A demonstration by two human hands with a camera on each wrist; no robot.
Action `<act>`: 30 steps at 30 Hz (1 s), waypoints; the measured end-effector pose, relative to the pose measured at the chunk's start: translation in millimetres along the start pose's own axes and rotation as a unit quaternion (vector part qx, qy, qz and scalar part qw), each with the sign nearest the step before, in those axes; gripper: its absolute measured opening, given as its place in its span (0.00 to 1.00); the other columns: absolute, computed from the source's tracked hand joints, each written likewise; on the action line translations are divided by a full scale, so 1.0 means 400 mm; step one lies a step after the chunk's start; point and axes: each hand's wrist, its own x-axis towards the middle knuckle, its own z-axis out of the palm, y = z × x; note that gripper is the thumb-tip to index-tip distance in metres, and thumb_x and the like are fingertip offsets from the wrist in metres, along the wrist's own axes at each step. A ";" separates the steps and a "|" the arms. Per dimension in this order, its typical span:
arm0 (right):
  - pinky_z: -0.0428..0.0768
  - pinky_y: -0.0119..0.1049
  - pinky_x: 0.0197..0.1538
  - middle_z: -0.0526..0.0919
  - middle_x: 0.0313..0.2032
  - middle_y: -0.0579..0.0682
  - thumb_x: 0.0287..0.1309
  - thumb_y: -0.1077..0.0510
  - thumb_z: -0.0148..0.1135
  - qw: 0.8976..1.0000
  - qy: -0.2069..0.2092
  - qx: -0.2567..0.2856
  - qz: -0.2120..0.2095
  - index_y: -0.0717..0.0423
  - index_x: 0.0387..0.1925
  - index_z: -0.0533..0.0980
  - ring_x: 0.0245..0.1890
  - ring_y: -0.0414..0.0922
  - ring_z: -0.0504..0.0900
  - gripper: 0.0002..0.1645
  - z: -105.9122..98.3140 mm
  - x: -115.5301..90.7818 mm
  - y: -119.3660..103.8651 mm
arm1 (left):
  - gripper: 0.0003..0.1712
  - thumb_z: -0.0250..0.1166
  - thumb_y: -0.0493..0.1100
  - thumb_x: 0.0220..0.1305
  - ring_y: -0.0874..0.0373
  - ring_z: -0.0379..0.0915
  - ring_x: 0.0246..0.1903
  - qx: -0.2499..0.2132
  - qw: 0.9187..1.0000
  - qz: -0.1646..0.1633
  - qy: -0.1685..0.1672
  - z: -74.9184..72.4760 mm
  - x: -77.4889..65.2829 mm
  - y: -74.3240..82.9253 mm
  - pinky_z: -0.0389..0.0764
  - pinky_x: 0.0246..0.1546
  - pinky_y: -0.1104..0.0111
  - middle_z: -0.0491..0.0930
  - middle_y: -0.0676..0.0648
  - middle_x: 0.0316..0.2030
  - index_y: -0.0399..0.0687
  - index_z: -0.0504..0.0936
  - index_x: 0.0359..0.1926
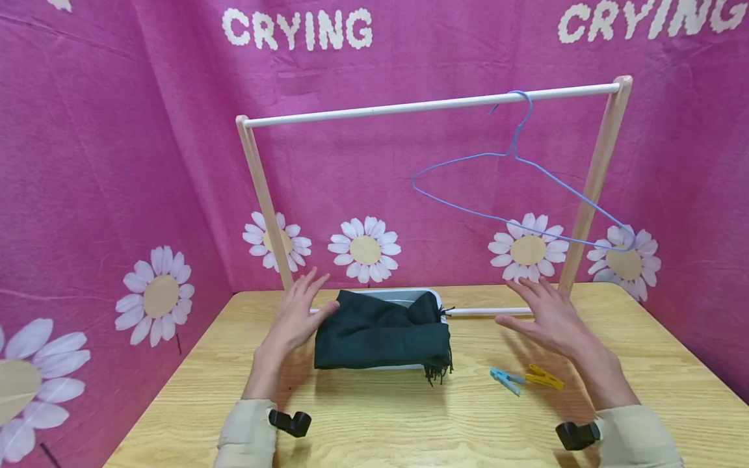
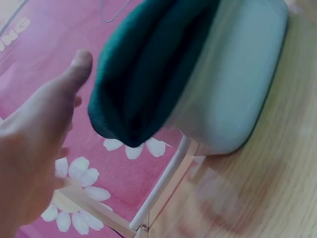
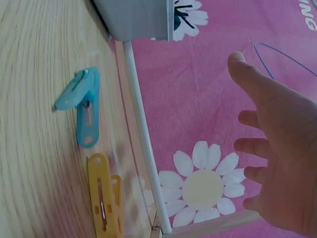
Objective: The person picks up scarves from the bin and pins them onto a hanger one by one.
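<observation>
A dark green fringed cloth, perhaps a scarf, lies folded over a pale grey bin on the table. Just left of it, my left hand is held with fingers spread, the thumb close to the cloth's edge; the left wrist view shows a small gap between them. My right hand hovers over the table's right side, fingers extended and holding nothing. Below that hand lie a blue clothespin and a yellow clothespin. A blue wire hanger hangs from the rack's top bar.
The rack has a white top bar, wooden side posts and a low white rail behind the bin. Pink fabric with daisies surrounds the wooden table at the back and sides.
</observation>
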 end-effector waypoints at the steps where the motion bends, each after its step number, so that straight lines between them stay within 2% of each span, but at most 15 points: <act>1: 0.50 0.75 0.65 0.64 0.69 0.67 0.58 0.32 0.63 1.000 0.006 0.000 -0.008 0.58 0.72 0.62 0.70 0.72 0.54 0.51 0.002 0.002 -0.002 | 0.39 0.55 0.66 0.68 0.43 0.43 0.76 -0.029 1.000 0.002 -0.003 -0.001 0.000 -0.001 0.50 0.69 0.34 0.49 0.49 0.78 0.64 0.59 0.76; 3: 0.54 0.73 0.64 0.67 0.68 0.67 0.58 0.33 0.64 1.000 0.015 0.001 -0.023 0.58 0.71 0.64 0.69 0.71 0.57 0.49 0.006 0.006 -0.008 | 0.36 0.57 0.62 0.69 0.45 0.45 0.76 -0.088 0.996 0.007 -0.010 -0.003 -0.001 -0.003 0.55 0.67 0.33 0.51 0.50 0.78 0.64 0.61 0.75; 6: 0.60 0.69 0.64 0.71 0.65 0.66 0.59 0.36 0.65 0.998 0.025 0.014 -0.047 0.60 0.69 0.66 0.67 0.68 0.64 0.46 0.012 0.011 -0.021 | 0.32 0.57 0.59 0.70 0.46 0.48 0.75 -0.146 0.989 0.017 -0.018 -0.005 -0.002 -0.003 0.57 0.67 0.34 0.54 0.51 0.77 0.65 0.64 0.73; 11: 0.64 0.66 0.65 0.72 0.64 0.66 0.61 0.43 0.66 0.995 0.018 0.069 -0.068 0.62 0.68 0.67 0.65 0.65 0.68 0.42 0.024 0.016 -0.050 | 0.29 0.59 0.56 0.71 0.47 0.56 0.72 -0.199 0.979 0.026 -0.028 -0.006 -0.001 0.001 0.60 0.69 0.41 0.62 0.49 0.72 0.64 0.67 0.71; 15: 0.67 0.65 0.64 0.72 0.64 0.65 0.62 0.44 0.65 0.994 0.003 0.087 -0.071 0.61 0.68 0.67 0.64 0.65 0.69 0.40 0.031 0.016 -0.068 | 0.29 0.60 0.56 0.70 0.45 0.59 0.70 -0.209 0.977 0.027 -0.033 -0.005 -0.001 0.003 0.63 0.68 0.43 0.67 0.46 0.69 0.60 0.69 0.69; 18: 0.68 0.65 0.64 0.72 0.65 0.65 0.63 0.44 0.64 0.993 -0.010 0.096 -0.071 0.61 0.69 0.66 0.65 0.65 0.69 0.40 0.036 0.014 -0.078 | 0.29 0.61 0.56 0.70 0.44 0.62 0.68 -0.197 0.979 0.025 -0.041 -0.004 -0.002 0.003 0.65 0.67 0.42 0.69 0.45 0.67 0.58 0.71 0.68; 23: 0.67 0.64 0.64 0.71 0.66 0.64 0.65 0.45 0.63 0.987 -0.026 0.139 -0.073 0.60 0.70 0.65 0.66 0.64 0.67 0.39 0.047 0.011 -0.093 | 0.30 0.62 0.58 0.68 0.45 0.68 0.64 -0.184 0.981 0.018 -0.067 -0.003 -0.005 -0.003 0.71 0.63 0.45 0.72 0.46 0.64 0.56 0.73 0.67; 27: 0.67 0.64 0.65 0.70 0.66 0.63 0.66 0.44 0.62 0.982 -0.041 0.172 -0.067 0.60 0.70 0.65 0.66 0.62 0.67 0.39 0.057 0.012 -0.105 | 0.30 0.63 0.57 0.67 0.46 0.66 0.66 -0.206 0.975 0.009 -0.085 -0.007 -0.008 -0.019 0.73 0.62 0.48 0.71 0.45 0.65 0.54 0.74 0.67; 30: 0.67 0.63 0.65 0.71 0.66 0.62 0.67 0.44 0.61 0.979 -0.046 0.185 -0.068 0.59 0.70 0.65 0.66 0.62 0.68 0.38 0.066 0.012 -0.110 | 0.30 0.64 0.55 0.67 0.44 0.64 0.68 -0.231 0.968 0.000 -0.103 -0.013 -0.014 -0.035 0.74 0.62 0.50 0.62 0.44 0.73 0.53 0.74 0.67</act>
